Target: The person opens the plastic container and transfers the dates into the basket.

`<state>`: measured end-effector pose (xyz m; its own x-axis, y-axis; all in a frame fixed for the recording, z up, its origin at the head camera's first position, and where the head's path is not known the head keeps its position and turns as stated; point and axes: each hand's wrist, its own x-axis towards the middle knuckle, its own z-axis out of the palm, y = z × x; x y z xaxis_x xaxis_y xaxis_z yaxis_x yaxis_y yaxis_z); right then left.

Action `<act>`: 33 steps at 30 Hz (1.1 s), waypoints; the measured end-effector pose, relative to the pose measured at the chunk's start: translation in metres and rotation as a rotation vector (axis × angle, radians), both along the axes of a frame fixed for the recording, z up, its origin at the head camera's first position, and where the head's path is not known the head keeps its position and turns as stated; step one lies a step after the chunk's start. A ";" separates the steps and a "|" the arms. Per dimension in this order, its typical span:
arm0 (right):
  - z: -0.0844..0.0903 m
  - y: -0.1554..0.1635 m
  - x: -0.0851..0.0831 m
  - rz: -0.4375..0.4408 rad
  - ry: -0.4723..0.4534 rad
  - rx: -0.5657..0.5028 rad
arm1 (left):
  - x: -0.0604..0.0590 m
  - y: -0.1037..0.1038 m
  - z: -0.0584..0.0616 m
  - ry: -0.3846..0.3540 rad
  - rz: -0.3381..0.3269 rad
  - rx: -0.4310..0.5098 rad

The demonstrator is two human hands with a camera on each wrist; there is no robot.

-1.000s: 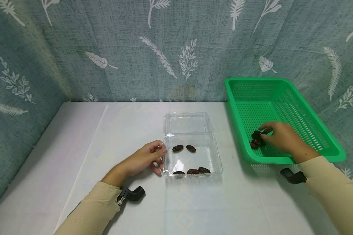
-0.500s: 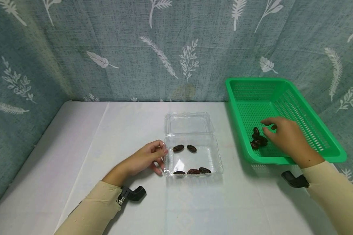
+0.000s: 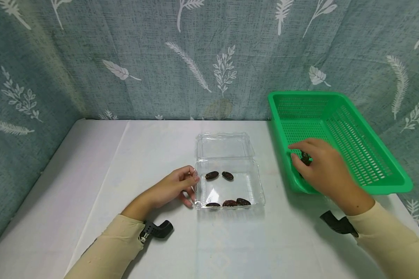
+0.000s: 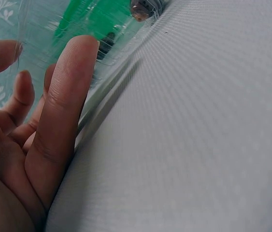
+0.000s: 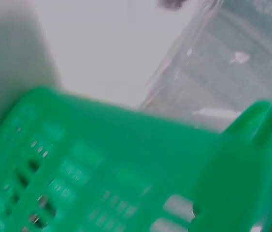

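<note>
A clear plastic container (image 3: 258, 182) stands open at the table's middle, its lid (image 3: 223, 145) lying back behind it. Several dark dates lie inside, two near the back (image 3: 211, 175) and three along the front wall (image 3: 229, 203). My left hand (image 3: 176, 188) rests against the container's left wall, and its fingers (image 4: 63, 121) lie along the clear plastic (image 4: 111, 53). My right hand (image 3: 326, 166) hovers over the near left corner of the green basket (image 3: 302, 94) and pinches a date (image 3: 304, 158) between thumb and forefinger. The right wrist view is blurred, showing the basket's rim (image 5: 102, 164).
A white cloth covers the table (image 3: 143, 155), with a leaf-patterned curtain (image 3: 195, 58) behind and at both sides. The basket sits tilted at the right. Black camera mounts (image 3: 157, 229) hang at both wrists.
My right hand picked among the dates in the basket, then moved left toward the basket's near left corner with a date. The left hand and container stayed still.
</note>
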<state>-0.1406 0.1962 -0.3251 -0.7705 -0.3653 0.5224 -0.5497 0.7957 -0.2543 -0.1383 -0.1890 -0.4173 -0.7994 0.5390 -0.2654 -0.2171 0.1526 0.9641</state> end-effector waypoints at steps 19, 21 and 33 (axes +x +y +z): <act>-0.024 -0.075 0.016 0.345 0.009 0.037 | -0.001 0.000 -0.001 0.001 -0.007 0.015; -0.027 -0.082 0.017 0.347 -0.041 0.052 | -0.001 -0.001 -0.002 0.002 -0.008 0.017; -0.032 -0.106 0.012 0.368 -0.359 0.208 | -0.001 -0.001 -0.001 0.007 -0.013 0.014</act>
<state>-0.1283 0.0904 -0.3573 -0.6887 -0.7117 0.1387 -0.7089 0.6208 -0.3348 -0.1394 -0.1900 -0.4187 -0.7942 0.5532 -0.2515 -0.2080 0.1414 0.9678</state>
